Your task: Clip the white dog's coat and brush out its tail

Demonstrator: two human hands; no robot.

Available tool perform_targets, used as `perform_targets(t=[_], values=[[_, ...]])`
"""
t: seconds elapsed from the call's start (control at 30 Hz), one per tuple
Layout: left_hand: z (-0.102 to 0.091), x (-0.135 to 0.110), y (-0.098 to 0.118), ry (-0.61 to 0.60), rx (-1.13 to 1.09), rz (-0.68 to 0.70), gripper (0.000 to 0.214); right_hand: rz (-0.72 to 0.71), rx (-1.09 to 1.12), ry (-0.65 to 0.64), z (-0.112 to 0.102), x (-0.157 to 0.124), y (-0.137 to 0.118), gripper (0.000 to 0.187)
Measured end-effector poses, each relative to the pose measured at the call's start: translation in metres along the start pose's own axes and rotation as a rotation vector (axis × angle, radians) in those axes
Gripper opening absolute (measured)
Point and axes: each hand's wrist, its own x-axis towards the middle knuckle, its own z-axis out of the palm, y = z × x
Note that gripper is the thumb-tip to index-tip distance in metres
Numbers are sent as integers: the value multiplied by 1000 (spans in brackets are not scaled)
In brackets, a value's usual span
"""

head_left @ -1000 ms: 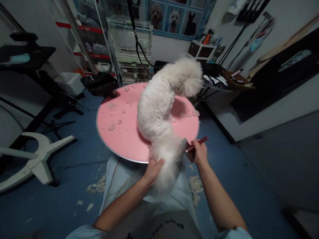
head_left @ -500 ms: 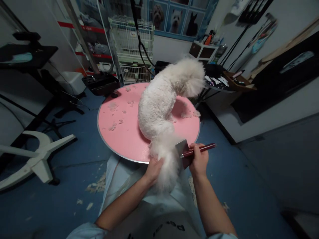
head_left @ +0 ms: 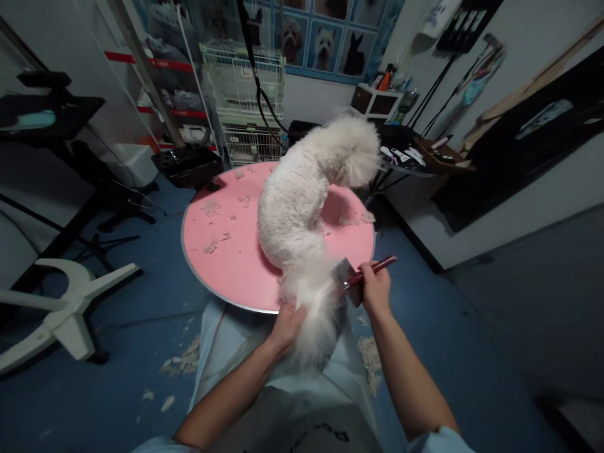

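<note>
Slicker brush (head_left: 346,277) gripped by handle in right hand (head_left: 376,290), pad laid against tail (head_left: 314,308) beside fingers. Tail clasped by left hand (head_left: 286,324). Risk: skin scratched if dog (head_left: 302,201) shifts on worktop (head_left: 221,251).

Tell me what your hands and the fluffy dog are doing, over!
Left hand grips white dog's tail. Right hand shut on red-handled slicker brush, pad against tail fur. Dog stands on pink round table. Fur clippings on table.
</note>
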Motion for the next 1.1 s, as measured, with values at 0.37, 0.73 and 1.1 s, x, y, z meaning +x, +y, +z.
perform_targets(t=[0.37,0.73,1.1], values=[[-17,5,-7,72,363,80,41,-91,-6,208,-15,46,6,23],[-32,2,15,-78,676,207,31,-56,74,195,-24,52,7,31],[-45,-29,67,370,1230,577,28,175,-88,-114,-13,-51,82,29]])
